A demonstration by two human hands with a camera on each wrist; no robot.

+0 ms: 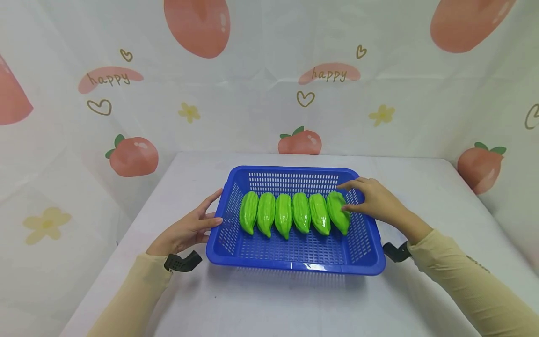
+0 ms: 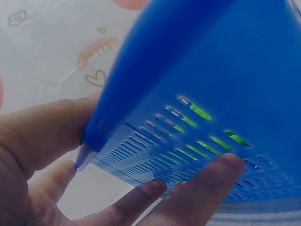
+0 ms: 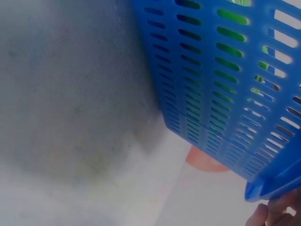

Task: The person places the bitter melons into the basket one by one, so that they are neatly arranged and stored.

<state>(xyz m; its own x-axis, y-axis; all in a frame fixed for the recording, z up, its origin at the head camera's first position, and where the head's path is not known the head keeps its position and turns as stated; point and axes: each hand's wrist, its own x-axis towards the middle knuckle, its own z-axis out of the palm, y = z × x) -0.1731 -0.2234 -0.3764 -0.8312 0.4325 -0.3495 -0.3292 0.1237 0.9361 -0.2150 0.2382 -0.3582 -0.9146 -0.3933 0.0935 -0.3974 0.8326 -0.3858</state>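
Note:
A blue plastic basket point(image 1: 269, 265) holds a side-by-side row of several glossy green, ridged bitter melons point(image 1: 284, 215). My left hand point(image 1: 189, 230) grips the basket's left rim, thumb on top and fingers along the outside wall. In the left wrist view, the fingers point(image 2: 202, 193) lie along the slotted wall. My right hand point(image 1: 375, 199) reaches over the right rim. Its thumb touches the rightmost melon point(image 1: 338, 215), with the index finger apart from the thumb near the melon's far end. Only the fingers point(image 3: 277, 209) show at the right wrist view's corner; the melon's contact is hidden there.
The basket stands on a white-covered table point(image 1: 269, 309). Behind it hangs a pale curtain point(image 1: 248, 107) with printed fruit, hearts and flowers. Black wrist devices point(image 1: 184, 262) sit at both sleeves, close to the basket's sides.

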